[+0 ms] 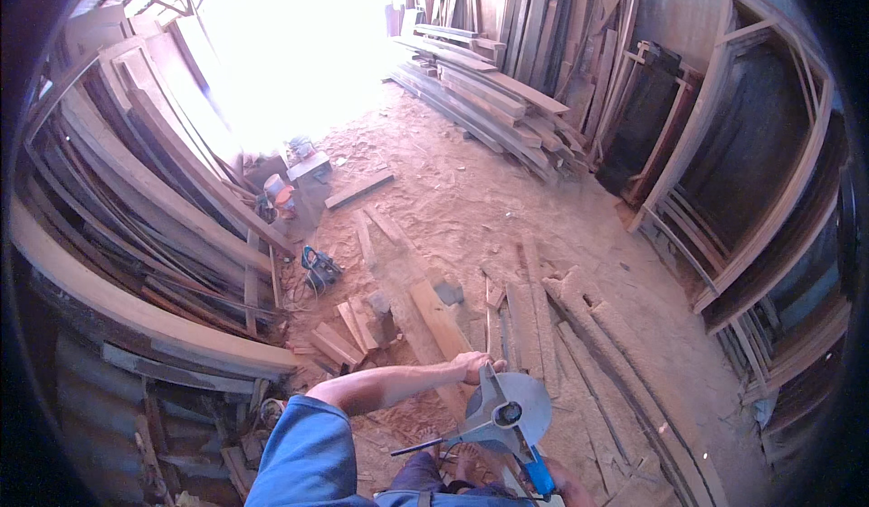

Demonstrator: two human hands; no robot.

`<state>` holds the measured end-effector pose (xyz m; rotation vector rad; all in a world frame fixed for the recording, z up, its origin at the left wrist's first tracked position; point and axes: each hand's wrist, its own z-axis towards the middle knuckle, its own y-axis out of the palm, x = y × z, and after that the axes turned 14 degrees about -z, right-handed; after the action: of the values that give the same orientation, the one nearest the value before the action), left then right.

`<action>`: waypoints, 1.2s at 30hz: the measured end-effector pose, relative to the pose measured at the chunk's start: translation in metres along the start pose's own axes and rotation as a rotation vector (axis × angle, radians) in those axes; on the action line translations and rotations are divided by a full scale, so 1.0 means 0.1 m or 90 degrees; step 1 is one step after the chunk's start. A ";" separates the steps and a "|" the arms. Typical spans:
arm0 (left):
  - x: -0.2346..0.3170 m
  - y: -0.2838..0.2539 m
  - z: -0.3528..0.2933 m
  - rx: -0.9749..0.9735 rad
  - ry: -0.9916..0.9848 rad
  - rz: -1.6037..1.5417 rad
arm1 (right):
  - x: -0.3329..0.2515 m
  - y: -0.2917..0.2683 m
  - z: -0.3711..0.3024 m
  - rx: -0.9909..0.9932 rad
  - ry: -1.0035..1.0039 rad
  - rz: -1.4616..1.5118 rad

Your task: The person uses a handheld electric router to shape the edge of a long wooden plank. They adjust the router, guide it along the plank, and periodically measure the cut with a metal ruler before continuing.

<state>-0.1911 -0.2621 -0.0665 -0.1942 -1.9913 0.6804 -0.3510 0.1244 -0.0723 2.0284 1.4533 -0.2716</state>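
A circular saw with a round grey blade, a dark hub and a blue body part is held up in front of my waist. My left hand reaches across and is closed on the saw's upper metal edge. At the blue part, low in the view, is my right hand, closed around the saw's rear end; most of its fingers are hidden behind the tool. A thin black rod juts from the saw toward the left. Below and beyond it, a long pale board slants away along the ground.
Bare feet show under the saw. Offcuts and a blue power tool lie left of the board. Long strips cover the sawdust-strewn ground at right. Timber leans at left; stacked planks and wooden frames stand right.
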 end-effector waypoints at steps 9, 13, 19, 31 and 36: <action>0.43 -0.45 -0.29 -0.115 0.079 -0.182 | -0.01 -0.03 -0.11 0.008 0.031 0.039; 0.59 -0.55 -0.26 -0.227 -0.122 -0.132 | -0.05 0.02 -0.16 0.012 0.043 0.054; 0.31 -0.37 -0.38 -0.016 0.194 -0.170 | -0.01 0.02 -0.23 0.021 0.042 0.076; 0.43 -0.37 -0.41 -0.010 0.075 -0.186 | -0.13 0.33 -0.43 0.091 0.037 -0.002; 0.30 -0.33 -0.38 0.000 0.165 -0.227 | -0.06 0.24 -0.32 0.061 0.053 0.091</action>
<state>-0.1689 -0.2625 -0.0122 0.0703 -1.7174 0.4034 -0.3370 0.1343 -0.0352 2.2331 1.3588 -0.2024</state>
